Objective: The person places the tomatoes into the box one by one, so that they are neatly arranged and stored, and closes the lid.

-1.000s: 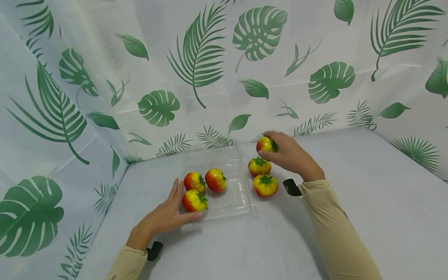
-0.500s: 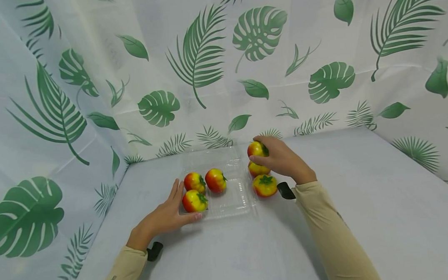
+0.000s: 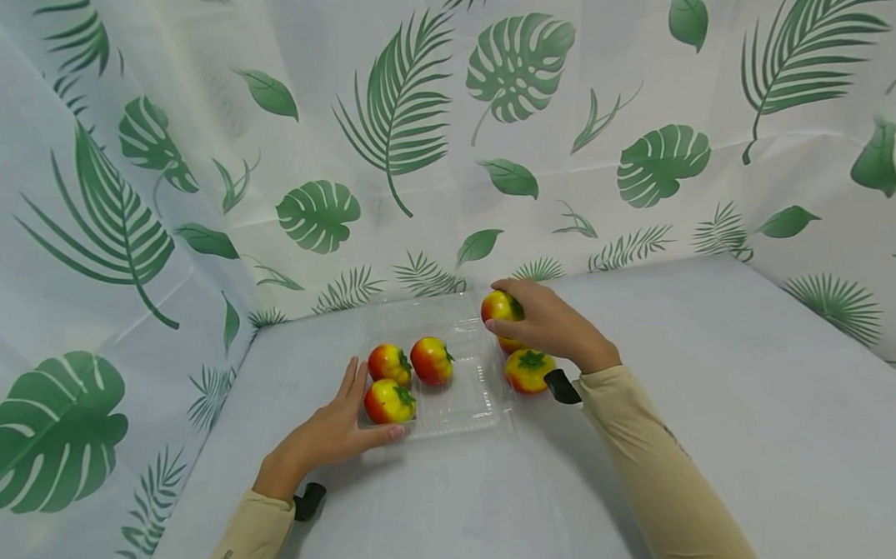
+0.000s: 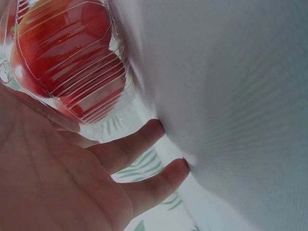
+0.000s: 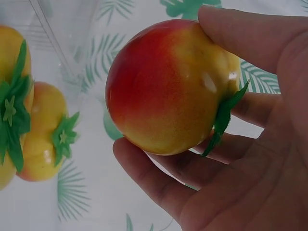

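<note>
My right hand (image 3: 558, 323) holds a red-and-yellow tomato (image 5: 163, 91) with a green leafy top, raised at the right side of a clear plastic clamshell box (image 3: 457, 412). In the right wrist view, thumb and fingers curve round the fruit. Inside the box sit three similar tomatoes: a rear-left one (image 3: 387, 363), a front-left one (image 3: 390, 401) and a middle one (image 3: 432, 360). With its fingers extended, my left hand (image 3: 334, 430) lies along the box's left side and front corner. In the left wrist view, tomatoes (image 4: 67, 38) show through the ribbed plastic.
Right of the box, a tomato (image 3: 530, 371) stands on the white tabletop (image 3: 458, 512). Another behind it is mostly hidden by my right hand. The box's clear lid (image 3: 423, 312) lies opened toward the back. A leaf-patterned curtain (image 3: 412, 148) borders the table.
My right hand has moved left and slightly nearer with the tomato, passing over the loose ones toward the box. My left hand and the boxed tomatoes have stayed put.
</note>
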{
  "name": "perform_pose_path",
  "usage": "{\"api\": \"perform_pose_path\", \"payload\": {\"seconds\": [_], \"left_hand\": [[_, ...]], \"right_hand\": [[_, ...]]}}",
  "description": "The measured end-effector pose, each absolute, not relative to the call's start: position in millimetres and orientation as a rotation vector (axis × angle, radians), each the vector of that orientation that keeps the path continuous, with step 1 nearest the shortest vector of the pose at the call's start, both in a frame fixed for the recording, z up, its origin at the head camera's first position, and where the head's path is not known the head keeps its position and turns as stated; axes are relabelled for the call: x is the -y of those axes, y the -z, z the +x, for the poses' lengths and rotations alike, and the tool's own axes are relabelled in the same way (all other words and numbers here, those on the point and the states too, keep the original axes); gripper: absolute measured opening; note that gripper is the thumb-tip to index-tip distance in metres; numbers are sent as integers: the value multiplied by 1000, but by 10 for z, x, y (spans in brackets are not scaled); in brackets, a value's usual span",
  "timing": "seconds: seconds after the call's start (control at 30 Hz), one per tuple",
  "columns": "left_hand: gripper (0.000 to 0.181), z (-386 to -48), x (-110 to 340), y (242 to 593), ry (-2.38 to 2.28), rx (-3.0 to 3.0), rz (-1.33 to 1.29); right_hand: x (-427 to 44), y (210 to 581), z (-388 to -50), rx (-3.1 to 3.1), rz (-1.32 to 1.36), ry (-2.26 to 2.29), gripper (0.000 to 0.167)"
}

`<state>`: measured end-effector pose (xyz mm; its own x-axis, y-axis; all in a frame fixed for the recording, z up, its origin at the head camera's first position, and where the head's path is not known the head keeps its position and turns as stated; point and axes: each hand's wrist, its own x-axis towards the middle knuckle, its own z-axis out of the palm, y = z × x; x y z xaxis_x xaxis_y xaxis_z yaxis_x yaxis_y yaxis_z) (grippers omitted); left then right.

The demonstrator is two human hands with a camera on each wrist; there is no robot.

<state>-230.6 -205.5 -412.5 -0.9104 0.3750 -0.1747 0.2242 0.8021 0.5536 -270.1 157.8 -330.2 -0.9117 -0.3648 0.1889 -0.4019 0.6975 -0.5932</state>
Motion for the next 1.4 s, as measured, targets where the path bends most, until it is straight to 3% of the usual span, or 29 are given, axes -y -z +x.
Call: {"api": "perform_pose_path", "payload": {"seconds": [1.4], "left_hand": [[126, -2298, 2050, 4115, -795, -2706, 447]], "right_hand": [[-1126, 3295, -2550, 2786, 893, -1026, 67]]}}
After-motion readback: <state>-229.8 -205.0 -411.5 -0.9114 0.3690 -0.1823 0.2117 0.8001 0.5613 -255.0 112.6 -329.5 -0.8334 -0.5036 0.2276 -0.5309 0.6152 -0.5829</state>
